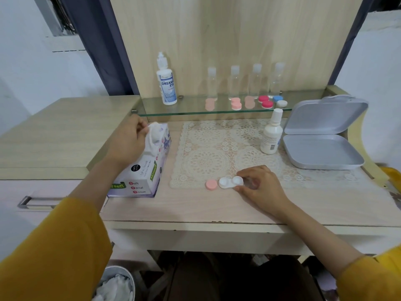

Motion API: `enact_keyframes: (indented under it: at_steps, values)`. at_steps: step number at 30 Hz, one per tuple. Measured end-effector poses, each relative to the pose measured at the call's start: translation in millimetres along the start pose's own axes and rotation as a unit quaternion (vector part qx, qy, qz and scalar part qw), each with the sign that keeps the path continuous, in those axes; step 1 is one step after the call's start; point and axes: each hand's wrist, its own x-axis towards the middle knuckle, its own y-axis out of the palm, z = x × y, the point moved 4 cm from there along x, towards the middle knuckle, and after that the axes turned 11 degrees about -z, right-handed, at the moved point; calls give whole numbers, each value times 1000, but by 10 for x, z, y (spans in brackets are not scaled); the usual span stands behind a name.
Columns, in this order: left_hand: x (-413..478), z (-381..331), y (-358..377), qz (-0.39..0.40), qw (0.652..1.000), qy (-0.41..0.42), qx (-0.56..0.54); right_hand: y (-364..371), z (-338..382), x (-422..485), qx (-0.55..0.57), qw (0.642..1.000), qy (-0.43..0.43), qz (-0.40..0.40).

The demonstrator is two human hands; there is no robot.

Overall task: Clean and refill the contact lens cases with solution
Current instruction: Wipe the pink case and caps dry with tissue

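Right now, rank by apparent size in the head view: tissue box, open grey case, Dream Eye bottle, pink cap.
Open grey case and tissue box: too close to rank.
Dream Eye bottle.
Pink cap.

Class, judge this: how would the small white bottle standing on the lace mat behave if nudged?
The white bottle is tall and narrow, so it would probably tip rather than slide. The lace mat beneath looks uneven, likely adding wobble.

Pale wooden desk (65, 131); glass shelf (195, 108); white wall (26, 61).
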Motion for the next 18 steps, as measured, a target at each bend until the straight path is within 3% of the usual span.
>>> enact_keyframes:
  at_steps: [6,11,18]
  values:
    - [-133,71,113,83,996,-17,-16,11,-15,-5,-2,1000,5,4]
    - [-136,119,91,95,994,-34,31,12,7,-4,1,1000,2,3]
    - [-174,60,64,86,987,64,122,14,11,2,6,1000,5,1]
